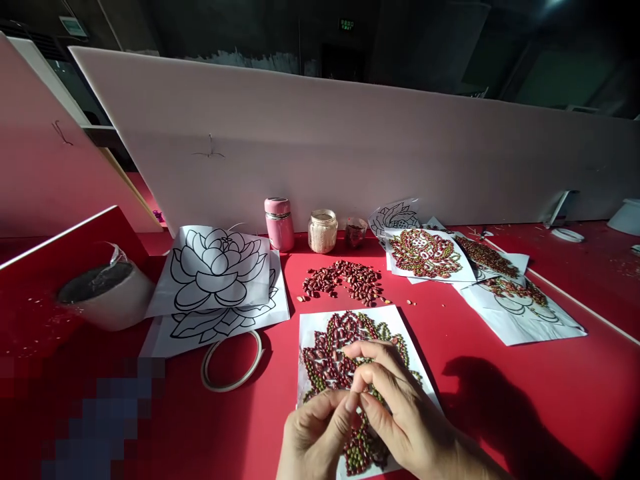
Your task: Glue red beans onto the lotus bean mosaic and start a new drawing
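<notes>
Surface: red surface (200, 433), strongly sunlit in part, with a pale upright panel (325, 147) along its far side.
Bean picture: white sheet with red and green beans (325, 360) set in petal shapes; located on the surface directly below both hands, partly covered by them.
Left hand: left hand (317, 433) above the lower part of the picture; thumb and index fingers pinched together, tips meeting the right fingertips.
Right hand: right hand (405, 407) above the same sheet; thumb and a bent finger nearly closed at the left fingertips, upper finger extended. Whether either hand grips a small item: cannot tell.
Loose stock: pile of dark red beans (345, 281) just beyond the sheet.
Containers: 3 in a row near the panel, comprising pink flask (279, 227), glass jar (323, 233) and small cup (356, 233).
Line drawings: 2 overlapping flower drawings (215, 267), left of the pile.
Ring: pale ring (204, 368), flat, just below the drawings.
Bucket: pale bucket (117, 300), dark inside, at far left.
Right-side sheets: several bean-covered sheets (430, 257), partly overlapping.
</notes>
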Tool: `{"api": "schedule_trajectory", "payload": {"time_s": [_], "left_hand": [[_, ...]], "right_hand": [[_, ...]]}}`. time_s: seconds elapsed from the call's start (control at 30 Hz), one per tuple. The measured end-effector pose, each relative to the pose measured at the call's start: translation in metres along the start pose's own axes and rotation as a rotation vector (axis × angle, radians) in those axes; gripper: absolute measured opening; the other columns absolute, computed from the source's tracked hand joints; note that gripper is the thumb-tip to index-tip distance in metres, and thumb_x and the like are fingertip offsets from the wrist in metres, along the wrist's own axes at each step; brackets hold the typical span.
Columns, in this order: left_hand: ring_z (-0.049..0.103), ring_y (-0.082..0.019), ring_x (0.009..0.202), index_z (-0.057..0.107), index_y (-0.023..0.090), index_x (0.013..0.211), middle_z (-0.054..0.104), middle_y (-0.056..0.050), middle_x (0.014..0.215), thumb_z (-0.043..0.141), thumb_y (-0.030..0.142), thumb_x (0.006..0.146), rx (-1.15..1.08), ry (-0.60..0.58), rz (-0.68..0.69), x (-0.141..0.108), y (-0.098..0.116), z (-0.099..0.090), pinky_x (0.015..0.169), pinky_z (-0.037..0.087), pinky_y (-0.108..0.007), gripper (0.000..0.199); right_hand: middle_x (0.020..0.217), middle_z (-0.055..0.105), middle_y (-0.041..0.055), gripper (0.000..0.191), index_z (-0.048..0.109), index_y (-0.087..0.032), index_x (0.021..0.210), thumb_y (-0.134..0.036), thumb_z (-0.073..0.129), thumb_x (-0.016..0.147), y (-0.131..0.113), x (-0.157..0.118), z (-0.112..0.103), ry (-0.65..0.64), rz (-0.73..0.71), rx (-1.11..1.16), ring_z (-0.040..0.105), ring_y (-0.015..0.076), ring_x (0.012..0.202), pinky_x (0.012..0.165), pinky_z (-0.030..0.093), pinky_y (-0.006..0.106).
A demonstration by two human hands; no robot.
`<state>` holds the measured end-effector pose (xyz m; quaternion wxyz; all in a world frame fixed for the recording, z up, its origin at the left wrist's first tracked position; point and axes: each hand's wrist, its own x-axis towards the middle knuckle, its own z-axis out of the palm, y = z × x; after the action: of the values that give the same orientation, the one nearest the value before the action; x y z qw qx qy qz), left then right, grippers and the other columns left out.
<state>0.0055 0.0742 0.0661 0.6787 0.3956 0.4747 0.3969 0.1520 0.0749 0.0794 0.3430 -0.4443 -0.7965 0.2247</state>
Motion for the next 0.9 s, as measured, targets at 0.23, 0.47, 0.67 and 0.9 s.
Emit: {"api": "schedule_trajectory", "payload": {"time_s": [0.23,0.47,0.67,0.9], "left_hand": [[0.044,-0.010,0.056,0.063,0.013,0.071,0.054,-0.002,0.061,0.057,0.052,0.071,0.217,0.058,0.126,0.034,0.011,-0.020,0.054,0.038,-0.021,0.040],[0.048,-0.014,0.064,0.063,0.015,0.077,0.055,-0.004,0.071,0.040,0.025,0.081,0.965,0.220,0.555,0.106,0.030,-0.044,0.060,0.038,-0.026,0.025],[0.046,-0.019,0.075,0.059,0.017,0.063,0.054,-0.006,0.071,0.040,0.017,0.082,1.373,0.203,0.732,0.144,0.029,-0.050,0.071,0.034,-0.035,0.027],[0.046,-0.021,0.078,0.059,0.016,0.067,0.056,-0.009,0.077,0.039,0.018,0.084,1.606,0.213,0.793,0.152,0.028,-0.051,0.068,0.033,-0.035,0.026]], "right_hand": [[0.113,0.047,0.0059,0.015,0.053,-0.021,0.094,-0.017,0.039,0.088,0.020,0.031,0.001,0.065,0.119,0.124,0.047,0.0155,0.107,0.089,0.043,0.029],[0.091,0.056,0.0031,0.018,0.057,-0.020,0.097,-0.018,0.047,0.083,0.115,0.103,-0.007,0.128,0.407,-0.301,0.055,0.0128,0.070,0.059,0.044,0.024],[0.081,0.053,0.0037,0.016,0.062,-0.019,0.073,-0.018,0.049,0.081,0.139,0.142,-0.004,0.061,0.439,-0.505,0.052,0.0153,0.072,0.059,0.038,0.024],[0.076,0.053,0.0054,0.021,0.060,-0.017,0.065,-0.014,0.047,0.080,0.144,0.153,-0.002,-0.052,0.468,-0.613,0.053,0.0169,0.072,0.063,0.038,0.027]]}}
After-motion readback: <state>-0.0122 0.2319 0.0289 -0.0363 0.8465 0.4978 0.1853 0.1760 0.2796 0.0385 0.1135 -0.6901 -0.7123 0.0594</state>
